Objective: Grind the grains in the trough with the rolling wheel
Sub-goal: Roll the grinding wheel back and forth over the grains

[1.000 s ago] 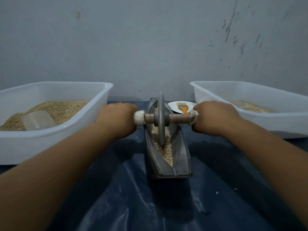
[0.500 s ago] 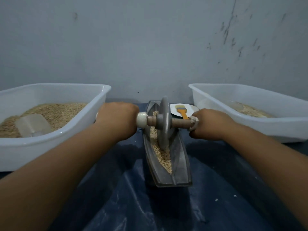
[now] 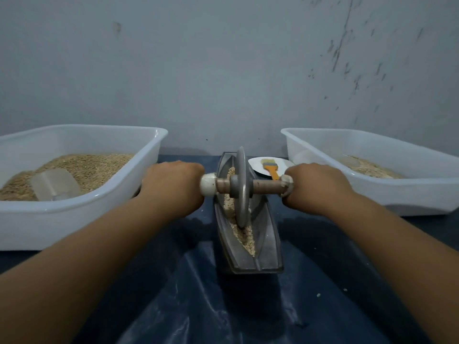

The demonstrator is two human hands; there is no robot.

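So I'm gripping the brown wooden axle [image 3: 265,186] at both ends, my left hand [image 3: 173,187] clenched around the end by the white cap [image 3: 208,184] and my right hand [image 3: 315,187] wrapped around the other end. That axle is running through the grey metal rolling wheel [image 3: 241,187], which is standing upright on its edge in the narrow boat-shaped grey metal trough [image 3: 269,249], about midway along it. The pale crushed grains [image 3: 244,238] are lying along the groove of the trough, both in front of the wheel and behind it.

Stuff sitting around: two big white plastic tubs, one on each side of the trough. The left tub [image 3: 82,219] is holding a heap of tan grain with one clear plastic scoop [image 3: 53,183] lying on top of it. The right tub [image 3: 409,192] is holding a thinner layer of lighter grain stuff. Just behind my right hand there's one small white plate [image 3: 258,166] with one orange-handled brush [image 3: 272,170] lying on it, and my knuckles are hiding the end of the handle. Everything's sitting on a dark blue plastic sheet [image 3: 173,306], with a few stray grain bits [image 3: 318,295] scattered on it to the right of the trough. Both my forearms are blocking the view of the sheet on either side, and the left one is covering part of the left tub's near corner.
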